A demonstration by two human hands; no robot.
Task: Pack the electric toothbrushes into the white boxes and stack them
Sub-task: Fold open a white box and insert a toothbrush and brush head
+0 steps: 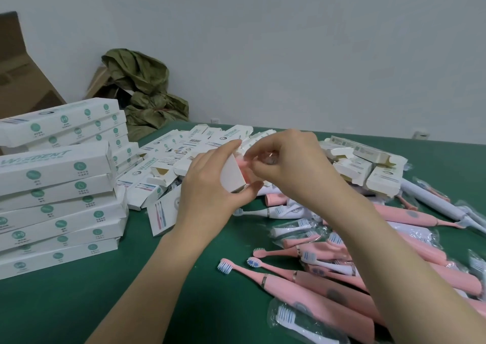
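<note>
Head view: I am gripping the white box [231,175] in my left hand [207,188], fingers curled round it, holding it up above the counter [126,304]. Its long axis seems to be running away from me, and its open side is facing my right hand [292,164]. The pink toothbrush [243,166] is showing at that opening, just beside my right fingers [263,147]. These are curling in at the mouth, though I cannot tell whether they are pinching the brush or a flap. I am judging the right hand nearer for closing the box, and the stack of packed boxes [57,212] is waiting on my left
</note>
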